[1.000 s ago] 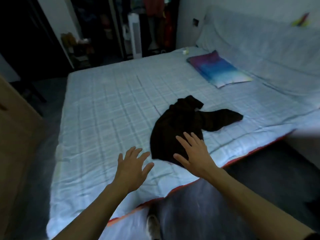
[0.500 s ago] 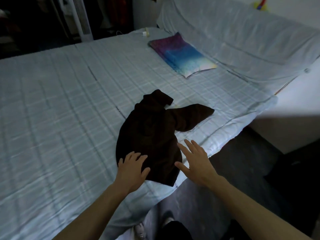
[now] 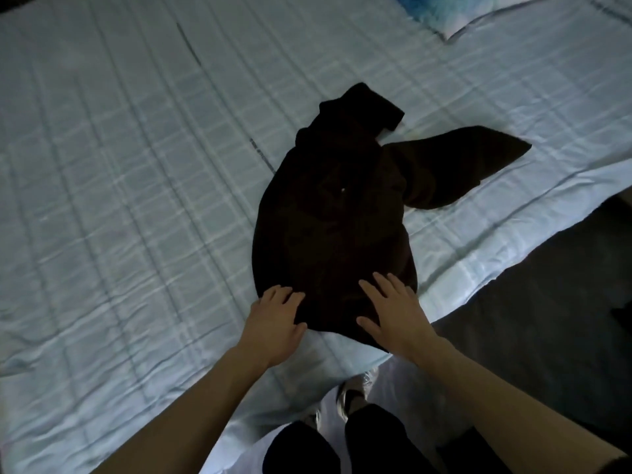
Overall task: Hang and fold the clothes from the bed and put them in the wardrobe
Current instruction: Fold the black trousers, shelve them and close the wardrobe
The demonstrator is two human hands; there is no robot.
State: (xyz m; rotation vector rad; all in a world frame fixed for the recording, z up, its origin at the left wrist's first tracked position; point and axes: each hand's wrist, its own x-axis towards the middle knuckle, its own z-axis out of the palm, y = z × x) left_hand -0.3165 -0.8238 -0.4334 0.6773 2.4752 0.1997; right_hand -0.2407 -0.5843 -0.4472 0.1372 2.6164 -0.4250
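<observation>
Grip: both are spread and pinch nothing. The left grip [image 3: 277, 319] rests on the near left edge of the dark shirt [image 3: 335, 217], fingers a little bent. The right grip [image 3: 393, 316] lies flat on the near right part, fingers wide.
Shirt: it sits in a lump on the bed [image 3: 136, 165], close to the edge where the person stands. 1 sleeve [image 3: 455, 162] sticks out to the right.
Pillow: a blue pillow [image 3: 455, 12] peeks in at the upper edge, well apart from the shirt.
Done so far: not much, I think. The shirt is not folded and not on a hanger. No wardrobe shows.
Left to do: smooth the shirt flat, fold it or hang it, then carry it to the wardrobe. It is the only piece of clothing I can see on the bed.
Change from 0.5 seconds ago: the right grip was beside the shirt, over the bed's edge; now it is on the cloth. The left grip was only just at the edge. The head has come closer, so the shirt looks bigger and most of the pillow is cut off. The shirt lies the same way.
</observation>
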